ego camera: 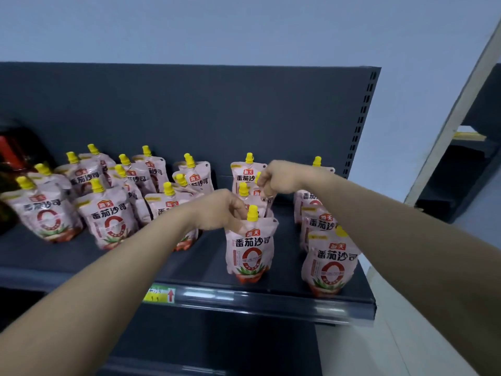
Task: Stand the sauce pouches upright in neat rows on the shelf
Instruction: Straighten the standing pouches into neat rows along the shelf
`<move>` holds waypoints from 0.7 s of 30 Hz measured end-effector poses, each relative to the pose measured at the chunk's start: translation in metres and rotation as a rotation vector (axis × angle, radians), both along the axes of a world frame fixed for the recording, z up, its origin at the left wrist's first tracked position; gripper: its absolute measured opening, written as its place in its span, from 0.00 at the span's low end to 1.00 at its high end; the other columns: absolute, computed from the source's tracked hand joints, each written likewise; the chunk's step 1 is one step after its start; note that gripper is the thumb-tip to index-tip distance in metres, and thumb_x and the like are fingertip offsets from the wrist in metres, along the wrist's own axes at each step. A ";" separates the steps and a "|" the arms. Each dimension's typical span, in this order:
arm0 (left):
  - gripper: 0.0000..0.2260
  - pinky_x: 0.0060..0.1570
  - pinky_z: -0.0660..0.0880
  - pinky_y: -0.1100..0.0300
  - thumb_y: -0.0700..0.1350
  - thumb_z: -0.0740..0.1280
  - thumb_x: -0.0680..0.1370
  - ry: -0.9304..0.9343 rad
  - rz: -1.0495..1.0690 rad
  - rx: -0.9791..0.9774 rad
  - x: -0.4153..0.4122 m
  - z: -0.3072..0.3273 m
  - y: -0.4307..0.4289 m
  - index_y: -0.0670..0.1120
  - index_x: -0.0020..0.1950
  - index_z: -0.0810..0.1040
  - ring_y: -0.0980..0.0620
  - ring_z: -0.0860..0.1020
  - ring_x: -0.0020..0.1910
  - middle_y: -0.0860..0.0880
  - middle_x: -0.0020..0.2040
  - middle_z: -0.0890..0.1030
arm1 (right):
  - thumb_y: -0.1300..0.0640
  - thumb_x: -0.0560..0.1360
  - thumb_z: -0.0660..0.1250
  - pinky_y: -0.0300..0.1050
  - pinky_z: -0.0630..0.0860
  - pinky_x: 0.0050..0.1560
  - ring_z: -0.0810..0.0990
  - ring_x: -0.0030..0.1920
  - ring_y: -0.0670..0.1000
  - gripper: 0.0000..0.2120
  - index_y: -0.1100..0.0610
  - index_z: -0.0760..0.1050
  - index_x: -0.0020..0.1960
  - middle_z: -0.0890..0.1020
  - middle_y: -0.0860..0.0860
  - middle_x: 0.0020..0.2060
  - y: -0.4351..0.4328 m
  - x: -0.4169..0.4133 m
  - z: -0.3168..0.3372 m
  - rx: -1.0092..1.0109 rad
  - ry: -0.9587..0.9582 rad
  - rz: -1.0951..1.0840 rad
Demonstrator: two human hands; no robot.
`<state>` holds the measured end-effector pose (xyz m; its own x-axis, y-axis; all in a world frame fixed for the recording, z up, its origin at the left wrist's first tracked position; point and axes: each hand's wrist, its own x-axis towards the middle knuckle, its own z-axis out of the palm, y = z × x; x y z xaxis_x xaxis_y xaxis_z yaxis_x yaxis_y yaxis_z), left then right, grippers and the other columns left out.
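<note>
Head view looks down along two bare forearms onto a dark grey shelf [81, 256] carrying pink sauce pouches with yellow caps. Each pouch stands with its long axis vertical, spout up and printed face toward the camera, though several in the left cluster [108, 213] lean slightly and sit in loose, uneven lines. At the shelf's front, near its middle, the front pouch [250, 251] stands upright, its yellow cap pointing straight up. The left hand [221, 210] is curled at that pouch's top left corner, fingers bent and touching the upper edge just beside the cap. Behind it, the middle pouch [245, 194] stands in the same line, and a further one stands at the back. The right hand [279, 177] is closed into a loose fist with thumb and fingers pinched on the top edge of the middle pouch. To the right, the right-hand row [329, 263] runs from front to back, partly hidden by the right forearm. A yellow price label [160, 295] with a red arrow sits on the shelf's front rail.
</note>
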<state>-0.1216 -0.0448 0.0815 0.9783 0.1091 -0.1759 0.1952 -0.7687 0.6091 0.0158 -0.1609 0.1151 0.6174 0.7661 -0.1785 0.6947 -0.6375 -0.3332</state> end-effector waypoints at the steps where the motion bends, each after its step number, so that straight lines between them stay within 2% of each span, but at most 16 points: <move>1: 0.05 0.43 0.71 0.61 0.40 0.74 0.70 -0.005 0.005 0.010 0.000 -0.007 0.001 0.40 0.43 0.81 0.55 0.73 0.39 0.48 0.38 0.79 | 0.60 0.74 0.70 0.46 0.72 0.64 0.78 0.62 0.55 0.19 0.62 0.76 0.64 0.80 0.55 0.61 0.006 0.000 -0.005 -0.028 -0.007 0.005; 3: 0.07 0.46 0.66 0.65 0.38 0.72 0.72 -0.025 0.025 0.018 0.000 -0.014 0.003 0.33 0.43 0.82 0.62 0.68 0.37 0.51 0.33 0.76 | 0.60 0.74 0.69 0.50 0.73 0.65 0.77 0.63 0.59 0.19 0.66 0.76 0.63 0.79 0.59 0.63 0.017 0.000 -0.013 -0.074 -0.021 0.010; 5: 0.09 0.41 0.66 0.70 0.37 0.71 0.73 -0.047 0.051 0.018 -0.001 -0.017 0.007 0.30 0.42 0.81 0.65 0.67 0.33 0.52 0.30 0.74 | 0.61 0.74 0.68 0.52 0.75 0.62 0.78 0.60 0.62 0.15 0.70 0.77 0.58 0.80 0.62 0.59 0.024 0.001 -0.021 -0.109 -0.035 0.022; 6: 0.08 0.39 0.67 0.70 0.37 0.71 0.73 -0.056 0.058 0.013 -0.002 -0.018 0.010 0.31 0.40 0.80 0.64 0.68 0.32 0.51 0.30 0.74 | 0.61 0.75 0.67 0.49 0.77 0.54 0.80 0.52 0.61 0.10 0.69 0.78 0.49 0.82 0.61 0.51 0.026 0.001 -0.024 -0.132 -0.063 0.029; 7: 0.08 0.40 0.69 0.67 0.37 0.71 0.72 -0.065 0.061 0.006 -0.003 -0.019 0.013 0.32 0.39 0.80 0.60 0.69 0.32 0.50 0.31 0.74 | 0.61 0.75 0.66 0.44 0.74 0.43 0.77 0.43 0.57 0.09 0.66 0.74 0.39 0.78 0.58 0.39 0.028 0.001 -0.026 -0.163 -0.098 0.033; 8: 0.07 0.41 0.71 0.64 0.37 0.72 0.72 -0.061 0.064 -0.001 -0.004 -0.020 0.016 0.34 0.37 0.81 0.56 0.70 0.33 0.49 0.32 0.75 | 0.61 0.76 0.65 0.43 0.67 0.35 0.70 0.37 0.54 0.15 0.61 0.67 0.32 0.71 0.54 0.33 0.029 0.000 -0.029 -0.186 -0.120 0.036; 9: 0.06 0.40 0.71 0.62 0.37 0.72 0.72 -0.057 0.058 -0.003 -0.006 -0.020 0.019 0.37 0.35 0.81 0.56 0.71 0.33 0.51 0.31 0.75 | 0.60 0.77 0.63 0.41 0.62 0.31 0.65 0.35 0.52 0.19 0.58 0.61 0.30 0.65 0.52 0.31 0.031 -0.002 -0.030 -0.198 -0.152 0.051; 11: 0.13 0.34 0.71 0.67 0.36 0.71 0.72 -0.049 0.040 -0.003 -0.009 -0.019 0.024 0.45 0.28 0.78 0.62 0.69 0.26 0.57 0.22 0.73 | 0.59 0.78 0.63 0.38 0.61 0.30 0.67 0.38 0.52 0.20 0.55 0.60 0.30 0.66 0.51 0.32 0.033 -0.005 -0.030 -0.199 -0.184 0.047; 13: 0.11 0.29 0.69 0.73 0.36 0.71 0.72 -0.033 0.033 -0.014 -0.012 -0.017 0.027 0.47 0.31 0.79 0.65 0.70 0.22 0.60 0.18 0.73 | 0.60 0.77 0.65 0.34 0.64 0.32 0.71 0.43 0.53 0.19 0.51 0.62 0.31 0.71 0.51 0.37 0.035 -0.002 -0.033 -0.177 -0.190 0.036; 15: 0.07 0.27 0.67 0.76 0.36 0.71 0.72 -0.027 0.027 -0.005 -0.013 -0.017 0.031 0.46 0.37 0.81 0.66 0.71 0.21 0.62 0.18 0.73 | 0.60 0.76 0.65 0.34 0.64 0.32 0.71 0.44 0.53 0.18 0.51 0.63 0.31 0.70 0.50 0.34 0.035 -0.002 -0.033 -0.181 -0.206 0.024; 19: 0.05 0.27 0.69 0.75 0.37 0.71 0.73 -0.024 0.017 -0.020 -0.014 -0.016 0.031 0.44 0.37 0.82 0.65 0.71 0.23 0.60 0.20 0.74 | 0.58 0.78 0.63 0.39 0.60 0.30 0.65 0.32 0.50 0.20 0.56 0.60 0.30 0.64 0.50 0.30 0.034 -0.008 -0.034 -0.197 -0.207 0.030; 21: 0.04 0.30 0.71 0.72 0.37 0.71 0.73 -0.027 0.016 -0.021 -0.014 -0.016 0.031 0.39 0.39 0.83 0.62 0.72 0.27 0.56 0.26 0.76 | 0.58 0.78 0.64 0.40 0.60 0.30 0.61 0.29 0.47 0.21 0.56 0.59 0.31 0.63 0.50 0.29 0.032 -0.009 -0.034 -0.191 -0.204 0.023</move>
